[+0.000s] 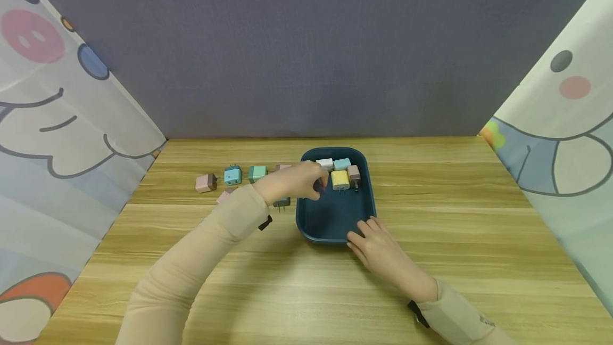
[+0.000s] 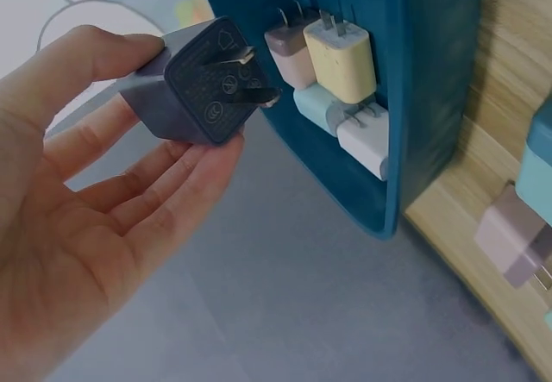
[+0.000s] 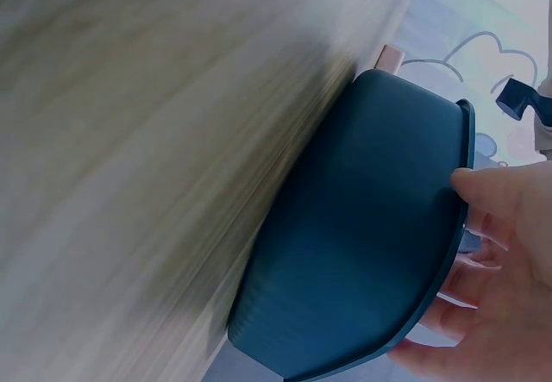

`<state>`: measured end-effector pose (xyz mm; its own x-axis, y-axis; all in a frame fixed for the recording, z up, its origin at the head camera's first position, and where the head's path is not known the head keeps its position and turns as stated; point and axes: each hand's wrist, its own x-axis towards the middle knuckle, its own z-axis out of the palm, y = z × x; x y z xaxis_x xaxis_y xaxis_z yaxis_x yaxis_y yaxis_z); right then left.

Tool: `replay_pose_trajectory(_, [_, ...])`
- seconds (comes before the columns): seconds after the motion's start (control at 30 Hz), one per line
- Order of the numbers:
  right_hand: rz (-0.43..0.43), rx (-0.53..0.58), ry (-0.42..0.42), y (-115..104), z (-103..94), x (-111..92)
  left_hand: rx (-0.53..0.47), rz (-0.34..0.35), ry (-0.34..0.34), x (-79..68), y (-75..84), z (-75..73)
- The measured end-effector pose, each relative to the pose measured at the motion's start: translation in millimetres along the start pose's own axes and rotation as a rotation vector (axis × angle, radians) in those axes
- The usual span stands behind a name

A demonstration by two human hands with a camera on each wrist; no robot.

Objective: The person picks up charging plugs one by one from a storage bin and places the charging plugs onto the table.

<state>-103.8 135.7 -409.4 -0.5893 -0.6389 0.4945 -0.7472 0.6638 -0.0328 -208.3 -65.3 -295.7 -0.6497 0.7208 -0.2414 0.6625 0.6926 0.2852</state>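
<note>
My left hand [image 1: 294, 180] is over the left part of a dark blue plastic bin [image 1: 335, 222]. It holds a dark plug-in charger [image 2: 203, 84] between thumb and fingers, the two metal prongs pointing away from the palm. My right hand [image 1: 383, 252] grips the bin's near right rim, thumb on the outer wall and fingers over the edge. Inside the bin, toward the back, lie a yellow charger [image 1: 340, 180], a white one [image 1: 324, 163], a light blue one [image 1: 342, 164] and a pink one [image 1: 354, 173].
Left of the bin, several chargers lie on the wooden table [image 1: 440, 201], among them a pink charger [image 1: 205, 183], a blue charger [image 1: 233, 175] and a green charger [image 1: 257, 173]. My left forearm hides part of them. A grey wall [image 1: 316, 57] stands behind.
</note>
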Motion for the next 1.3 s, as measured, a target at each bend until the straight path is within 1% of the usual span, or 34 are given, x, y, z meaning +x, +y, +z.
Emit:
replay_pose_trajectory(0.2, [0.007,0.002,-0.009,-1,0.0,0,-0.038,-0.062,0.017,-11.6,-6.1,-3.8])
replay_pose_trajectory(0.37, [0.003,0.003,-0.007,0,-0.1,0,-0.048,-0.084,0.037,-21.6,-11.8,-5.0])
replay_pose_trajectory(0.53, [-0.002,0.006,0.001,0,-0.2,0,-0.048,-0.082,0.08,-29.3,-20.1,-3.4])
replay_pose_trajectory(0.63, [-0.004,0.009,0.002,0,-0.1,0,-0.045,-0.066,0.116,-34.1,-25.9,-2.1])
replay_pose_trajectory(0.8, [0.0,0.007,-0.002,0,0.2,0,-0.046,-0.054,0.152,-42.8,-34.8,-0.2])
replay_pose_trajectory(0.93, [0.006,0.006,-0.009,0,0.3,0,-0.069,-0.069,0.149,-49.6,-42.0,1.4])
replay_pose_trajectory(1.13, [0.011,-0.001,-0.022,0,-0.3,0,-0.12,-0.116,0.148,-61.5,-52.3,3.4])
replay_pose_trajectory(1.3, [0.017,0.0,-0.027,-1,-0.4,0,-0.131,-0.156,0.146,-71.7,-59.2,4.3])
